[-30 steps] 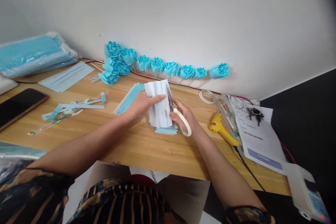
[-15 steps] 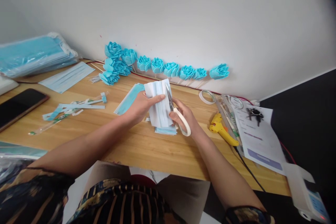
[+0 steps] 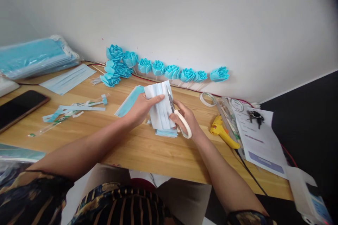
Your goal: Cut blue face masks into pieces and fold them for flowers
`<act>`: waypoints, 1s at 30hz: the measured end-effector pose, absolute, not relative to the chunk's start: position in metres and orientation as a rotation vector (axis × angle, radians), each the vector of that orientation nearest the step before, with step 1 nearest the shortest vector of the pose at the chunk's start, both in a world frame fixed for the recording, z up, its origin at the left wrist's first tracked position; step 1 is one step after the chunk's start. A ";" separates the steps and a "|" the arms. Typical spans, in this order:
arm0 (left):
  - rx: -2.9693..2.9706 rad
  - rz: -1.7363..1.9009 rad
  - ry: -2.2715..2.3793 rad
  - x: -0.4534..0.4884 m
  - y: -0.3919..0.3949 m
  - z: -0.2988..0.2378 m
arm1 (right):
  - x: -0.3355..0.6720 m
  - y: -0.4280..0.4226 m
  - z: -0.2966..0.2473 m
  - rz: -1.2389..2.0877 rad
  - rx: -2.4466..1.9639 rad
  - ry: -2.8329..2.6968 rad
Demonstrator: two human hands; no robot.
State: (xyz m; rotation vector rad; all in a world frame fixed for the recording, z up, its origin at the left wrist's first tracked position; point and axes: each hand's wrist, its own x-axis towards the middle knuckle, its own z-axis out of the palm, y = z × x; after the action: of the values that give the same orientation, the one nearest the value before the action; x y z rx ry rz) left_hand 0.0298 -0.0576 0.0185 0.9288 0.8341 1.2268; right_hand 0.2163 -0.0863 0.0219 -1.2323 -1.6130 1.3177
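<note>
My left hand (image 3: pixel 142 109) grips a pleated face mask piece (image 3: pixel 160 114) by its left side, thumb across the pale face. The white-handled scissors (image 3: pixel 185 123) are in my right hand (image 3: pixel 187 114), their blades lying along the right edge of the mask piece. Whether the blades are parted I cannot tell. Beneath the mask piece, a small stack of light blue pieces (image 3: pixel 166 133) rests on the wooden table. Behind my left hand lies a flat blue mask piece (image 3: pixel 130 100), partly covered by that hand.
Blue fabric flowers (image 3: pixel 173 72) on sticks line the wall. Bagged masks (image 3: pixel 37 56), a loose mask (image 3: pixel 69 78), a phone (image 3: pixel 22 107) and cut strips (image 3: pixel 81 107) lie left. On the right are a tape roll (image 3: pixel 208 99), a yellow glue gun (image 3: pixel 224 133), keys (image 3: pixel 255 116) and paper (image 3: pixel 260 140).
Both hands keep their hold on the mask piece and scissors. The mask piece has tilted slightly, and the blades sit a little differently at its right edge. The view has shifted slightly.
</note>
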 end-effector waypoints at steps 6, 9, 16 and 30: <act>0.949 1.189 0.815 0.029 -0.059 0.022 | 0.218 -0.086 0.020 1.317 -1.253 -1.608; 0.948 1.179 0.819 0.029 -0.059 0.023 | 0.219 -0.085 0.018 1.317 -1.259 -1.601; 0.906 1.202 0.830 0.029 -0.058 0.022 | 0.218 -0.084 0.018 1.297 -1.284 -1.597; 0.944 1.205 0.850 0.030 -0.056 0.021 | 0.218 -0.085 0.016 1.310 -1.259 -1.585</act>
State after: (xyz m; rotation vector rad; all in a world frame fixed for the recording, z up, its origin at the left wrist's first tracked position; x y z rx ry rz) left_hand 0.0295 -0.0564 0.0205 0.9443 0.8499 1.2049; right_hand 0.2180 -0.0848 0.0160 -1.2588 -1.5852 1.3104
